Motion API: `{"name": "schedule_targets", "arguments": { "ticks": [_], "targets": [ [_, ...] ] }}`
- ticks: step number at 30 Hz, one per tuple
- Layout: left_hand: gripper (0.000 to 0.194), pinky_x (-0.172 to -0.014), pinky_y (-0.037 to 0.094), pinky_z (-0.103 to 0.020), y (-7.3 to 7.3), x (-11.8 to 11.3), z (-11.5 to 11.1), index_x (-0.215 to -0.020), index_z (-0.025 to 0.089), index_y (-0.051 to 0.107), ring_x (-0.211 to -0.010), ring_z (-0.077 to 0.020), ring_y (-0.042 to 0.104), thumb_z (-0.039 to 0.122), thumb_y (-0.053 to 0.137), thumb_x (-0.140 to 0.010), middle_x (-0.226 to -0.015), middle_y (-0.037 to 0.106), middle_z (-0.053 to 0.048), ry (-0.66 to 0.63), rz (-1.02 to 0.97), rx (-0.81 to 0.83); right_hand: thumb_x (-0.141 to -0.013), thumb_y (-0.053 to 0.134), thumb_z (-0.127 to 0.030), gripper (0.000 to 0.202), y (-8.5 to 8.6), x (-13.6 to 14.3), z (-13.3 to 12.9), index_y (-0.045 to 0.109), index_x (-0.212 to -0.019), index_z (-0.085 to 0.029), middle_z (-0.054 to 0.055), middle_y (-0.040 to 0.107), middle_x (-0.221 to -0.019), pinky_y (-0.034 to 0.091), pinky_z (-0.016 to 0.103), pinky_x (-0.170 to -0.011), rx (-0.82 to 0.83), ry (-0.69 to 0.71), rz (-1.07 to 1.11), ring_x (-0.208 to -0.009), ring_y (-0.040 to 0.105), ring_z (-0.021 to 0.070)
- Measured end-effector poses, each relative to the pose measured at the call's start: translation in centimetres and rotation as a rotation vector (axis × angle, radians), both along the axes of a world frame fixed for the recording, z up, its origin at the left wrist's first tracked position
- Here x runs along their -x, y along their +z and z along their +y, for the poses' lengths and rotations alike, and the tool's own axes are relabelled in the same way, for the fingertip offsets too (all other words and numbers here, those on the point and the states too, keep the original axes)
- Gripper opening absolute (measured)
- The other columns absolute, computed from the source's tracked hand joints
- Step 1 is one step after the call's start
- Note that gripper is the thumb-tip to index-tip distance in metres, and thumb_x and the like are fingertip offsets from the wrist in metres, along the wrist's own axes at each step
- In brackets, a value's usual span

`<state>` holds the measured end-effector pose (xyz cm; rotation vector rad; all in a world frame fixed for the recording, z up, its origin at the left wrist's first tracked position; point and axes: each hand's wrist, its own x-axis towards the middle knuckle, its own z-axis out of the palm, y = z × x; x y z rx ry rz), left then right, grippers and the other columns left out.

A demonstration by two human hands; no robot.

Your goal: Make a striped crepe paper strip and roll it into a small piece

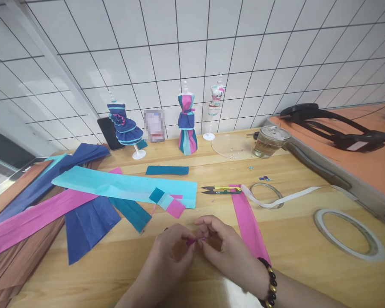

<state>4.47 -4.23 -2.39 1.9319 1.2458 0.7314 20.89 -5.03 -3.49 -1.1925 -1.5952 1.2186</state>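
Observation:
Near the bottom centre, my left hand (173, 256) pinches a small dark pink scrap (191, 242) between thumb and fingers. My right hand (223, 246), with a beaded bracelet at the wrist, pinches the other end of the scrap, and the fingertips nearly meet. Beyond the hands lie small teal, light blue and pink pieces (175, 207) on a long light blue strip (115, 184). Yellow-handled thread snips (221, 190) lie to the right, touching a pink strip (248, 222) at its top end.
Three small dressed mannequins (186, 122) stand along the tiled wall. A lidded glass cup (270, 141) stands back right. Tape rolls (348, 233) lie at right. Brown, blue and pink strips (35, 214) pile up at left. A black headset (336, 128) rests on an orange surface.

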Motion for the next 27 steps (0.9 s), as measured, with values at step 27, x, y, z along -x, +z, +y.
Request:
{"name": "schedule_targets", "arguments": {
  "ticks": [27],
  "targets": [
    [0.010,-0.064,0.054,-0.019,-1.1,1.7,1.5,-0.071,0.021,0.068,-0.069,-0.0165,0.067,0.029,0.061,-0.071,-0.073,0.071,-0.001,0.085,-0.015,-0.227,-0.083,0.047,-0.021,0.019,7.1,-10.3,0.6,0.063,-0.093,-0.019,0.004,0.066,-0.089,0.046,0.027,-0.068,-0.105,-0.200,-0.441,-0.077,0.059,0.0149]
  ]
}}
